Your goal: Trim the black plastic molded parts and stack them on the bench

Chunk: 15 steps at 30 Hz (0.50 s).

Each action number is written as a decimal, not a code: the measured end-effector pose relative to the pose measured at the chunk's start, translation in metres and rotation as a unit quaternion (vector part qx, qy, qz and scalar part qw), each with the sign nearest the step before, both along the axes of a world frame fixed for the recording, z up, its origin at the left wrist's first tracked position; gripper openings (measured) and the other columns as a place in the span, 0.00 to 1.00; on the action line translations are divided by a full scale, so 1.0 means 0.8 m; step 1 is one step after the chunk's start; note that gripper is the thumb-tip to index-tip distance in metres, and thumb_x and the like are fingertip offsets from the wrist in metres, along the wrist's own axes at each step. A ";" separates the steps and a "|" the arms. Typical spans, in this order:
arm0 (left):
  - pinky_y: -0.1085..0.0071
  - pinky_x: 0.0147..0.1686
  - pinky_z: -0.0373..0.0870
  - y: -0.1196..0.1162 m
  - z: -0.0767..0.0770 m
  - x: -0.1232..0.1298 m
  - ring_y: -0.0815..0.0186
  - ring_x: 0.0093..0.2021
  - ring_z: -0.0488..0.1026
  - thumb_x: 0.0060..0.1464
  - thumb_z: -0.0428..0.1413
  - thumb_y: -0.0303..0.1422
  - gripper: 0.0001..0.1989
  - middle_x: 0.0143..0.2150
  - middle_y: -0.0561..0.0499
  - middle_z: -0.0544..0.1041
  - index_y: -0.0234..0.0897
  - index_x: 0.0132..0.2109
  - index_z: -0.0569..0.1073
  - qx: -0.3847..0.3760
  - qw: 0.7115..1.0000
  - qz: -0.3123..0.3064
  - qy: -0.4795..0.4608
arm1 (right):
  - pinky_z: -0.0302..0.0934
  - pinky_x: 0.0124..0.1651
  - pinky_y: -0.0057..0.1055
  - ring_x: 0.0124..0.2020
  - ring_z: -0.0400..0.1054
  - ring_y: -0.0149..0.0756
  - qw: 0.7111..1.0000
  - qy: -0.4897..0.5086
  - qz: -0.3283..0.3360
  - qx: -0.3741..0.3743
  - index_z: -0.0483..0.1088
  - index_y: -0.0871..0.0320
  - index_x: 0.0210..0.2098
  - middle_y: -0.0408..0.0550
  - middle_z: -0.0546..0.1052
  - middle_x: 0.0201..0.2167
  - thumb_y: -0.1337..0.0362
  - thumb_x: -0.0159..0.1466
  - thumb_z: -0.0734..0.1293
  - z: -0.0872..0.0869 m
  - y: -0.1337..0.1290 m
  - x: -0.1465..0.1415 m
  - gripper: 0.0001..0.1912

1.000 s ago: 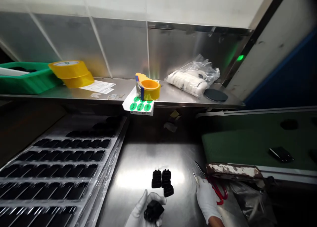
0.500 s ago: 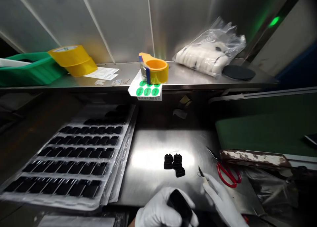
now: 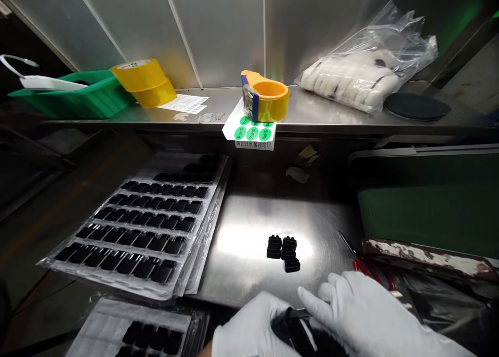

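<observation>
My left hand (image 3: 249, 328), in a white glove, is closed around a glossy black part (image 3: 300, 333) at the bottom centre. Over the part's right side lies my right hand (image 3: 351, 305), also gloved. Its index finger reaches out while the other fingers curl; what they hold is hidden. Beyond both hands, several small black pieces (image 3: 289, 250) sit in a cluster on the metal table (image 3: 241, 274). Red-handled scissors (image 3: 362, 266) are partly covered by my right hand.
On the left stand stacked trays (image 3: 117, 279) of black parts, with another tray (image 3: 97, 326) below. The shelf (image 3: 218, 119) holds a green bin (image 3: 89, 100), yellow tape rolls (image 3: 150, 84), a tape dispenser (image 3: 268, 100) and a bag of white items (image 3: 351, 81). A green surface (image 3: 429, 206) lies right.
My right hand has moved left onto the black part, and the thin blade it held is no longer visible. The part has turned in my left hand. The whole view has shifted.
</observation>
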<state>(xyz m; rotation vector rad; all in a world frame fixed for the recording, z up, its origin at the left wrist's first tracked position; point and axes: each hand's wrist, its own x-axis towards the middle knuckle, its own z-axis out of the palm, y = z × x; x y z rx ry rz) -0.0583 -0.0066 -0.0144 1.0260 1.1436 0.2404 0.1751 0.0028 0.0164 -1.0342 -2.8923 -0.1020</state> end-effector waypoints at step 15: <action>0.62 0.40 0.72 0.018 -0.006 0.012 0.58 0.33 0.76 0.39 0.69 0.46 0.19 0.27 0.54 0.77 0.36 0.33 0.80 -0.015 0.985 -0.117 -0.129 | 0.35 0.19 0.35 0.17 0.53 0.32 0.983 -0.053 0.085 -0.154 0.70 0.52 0.37 0.38 0.71 0.22 0.74 0.60 0.58 0.035 0.032 -0.005 0.14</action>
